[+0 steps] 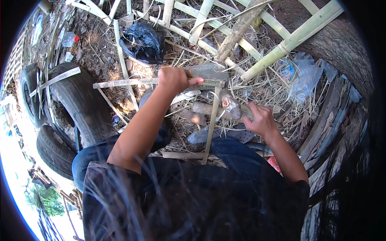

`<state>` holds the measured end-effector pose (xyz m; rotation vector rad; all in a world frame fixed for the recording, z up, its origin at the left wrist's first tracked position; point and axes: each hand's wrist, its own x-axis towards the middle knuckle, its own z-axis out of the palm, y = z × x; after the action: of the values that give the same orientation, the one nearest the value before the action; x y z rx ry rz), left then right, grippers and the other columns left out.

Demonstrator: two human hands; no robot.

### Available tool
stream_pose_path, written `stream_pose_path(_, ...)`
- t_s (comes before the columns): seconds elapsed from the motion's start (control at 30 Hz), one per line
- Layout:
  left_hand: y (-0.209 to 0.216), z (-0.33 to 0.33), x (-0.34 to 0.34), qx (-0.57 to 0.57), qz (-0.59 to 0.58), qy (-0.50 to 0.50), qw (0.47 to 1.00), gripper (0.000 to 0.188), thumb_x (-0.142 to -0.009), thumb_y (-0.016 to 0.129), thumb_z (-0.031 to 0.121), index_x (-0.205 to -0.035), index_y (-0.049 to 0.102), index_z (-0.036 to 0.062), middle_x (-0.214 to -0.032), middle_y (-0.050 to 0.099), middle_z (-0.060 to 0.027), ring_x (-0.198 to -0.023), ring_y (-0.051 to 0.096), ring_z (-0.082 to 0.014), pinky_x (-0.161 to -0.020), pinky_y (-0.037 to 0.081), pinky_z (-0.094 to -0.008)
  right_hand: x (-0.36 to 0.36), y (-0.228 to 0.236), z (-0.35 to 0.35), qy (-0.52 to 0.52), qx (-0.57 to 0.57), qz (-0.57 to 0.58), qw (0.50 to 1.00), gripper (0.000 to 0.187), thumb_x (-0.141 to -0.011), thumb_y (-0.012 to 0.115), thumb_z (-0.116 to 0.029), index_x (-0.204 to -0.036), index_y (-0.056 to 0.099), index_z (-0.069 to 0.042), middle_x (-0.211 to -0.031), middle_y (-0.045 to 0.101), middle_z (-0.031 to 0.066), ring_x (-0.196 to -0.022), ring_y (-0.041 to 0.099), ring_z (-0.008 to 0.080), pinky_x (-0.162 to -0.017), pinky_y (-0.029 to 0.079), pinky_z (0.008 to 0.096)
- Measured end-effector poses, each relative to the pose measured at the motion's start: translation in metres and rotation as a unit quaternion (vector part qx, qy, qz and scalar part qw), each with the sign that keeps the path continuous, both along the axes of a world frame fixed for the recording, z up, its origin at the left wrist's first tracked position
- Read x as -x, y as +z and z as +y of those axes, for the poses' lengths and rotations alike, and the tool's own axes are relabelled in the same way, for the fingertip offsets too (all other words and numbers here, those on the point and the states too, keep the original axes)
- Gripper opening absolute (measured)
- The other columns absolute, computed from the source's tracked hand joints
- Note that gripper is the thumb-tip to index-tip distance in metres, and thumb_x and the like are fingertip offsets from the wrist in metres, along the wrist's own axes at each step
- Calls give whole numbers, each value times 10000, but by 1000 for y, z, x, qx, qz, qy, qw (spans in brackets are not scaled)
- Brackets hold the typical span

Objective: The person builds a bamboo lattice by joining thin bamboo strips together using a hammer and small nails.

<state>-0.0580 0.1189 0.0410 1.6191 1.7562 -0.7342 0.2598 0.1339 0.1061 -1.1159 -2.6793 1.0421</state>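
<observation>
Person's sitting on the ground with bamboo scraps all over. Left hand (173, 79) is closed around a flat bamboo strip (132, 82) that runs crosswise, with what looks like a wide grey blade (207, 71) sticking out just past the fist, though I can't tell if the hand grips that too. Right hand (260, 119) is wrapped around the handle of a hammer (231, 105), whose head sits just beside a thinner upright strip (212, 124) that meets the crosswise one near the left hand. So the strip being worked on lies right in front of the knees, over a mess of dry straw (265, 92).

Behind that there's a bamboo lattice (281, 46), a black bag (142, 42) and some clear plastic (305, 76). 2 old tyres (76, 104) sit off to the left, and a plastic bottle (70, 39) with a red cap lies further out.
</observation>
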Motion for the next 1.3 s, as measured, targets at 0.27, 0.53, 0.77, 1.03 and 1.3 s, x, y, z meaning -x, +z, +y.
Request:
stream_pose_path(0.27,-1,-6,-2,-55,11,-6,998,922,-673,279,929,-784,760,150,-683,679,-56,-697,706,-204,-624,506,-324,-2,-9,0,-13,15,-34,999,291,-655,695,-86,-909,593,11,-710,653,165,-623,662,341,-586,538,414)
stream_pose_path(0.53,4,0,-6,-47,26,-24,998,948,-670,278,933,-737,739,107,-680,680,-57,-678,702,-198,-582,499,-308,-10,-8,-4,29,-2,79,996,284,-681,698,-138,-920,586,-33,-735,662,133,-641,674,304,-584,541,405)
stream_pose_path(0.77,-3,-5,-2,-71,34,-25,997,940,-677,288,926,-709,726,95,-658,673,-56,-659,697,-196,-583,498,-315,5,1,3,8,7,-49,999,314,-703,707,-155,-949,564,-24,-747,664,148,-659,674,326,-581,537,414)
stream_pose_path(1.03,-9,-7,-2,-83,35,-36,995,923,-679,300,920,-699,723,100,-626,662,-55,-629,685,-193,-564,496,-324,8,-8,-2,19,-1,-44,999,311,-688,725,-159,-925,561,-40,-712,648,134,-642,667,317,-568,534,404)
stream_pose_path(1.3,-18,-14,-1,-156,50,-66,984,920,-673,306,928,-675,706,100,-583,643,-51,-570,667,-194,-547,494,-320,15,-6,3,30,2,-132,991,380,-669,767,-182,-959,561,-48,-717,650,123,-651,671,302,-567,537,397)
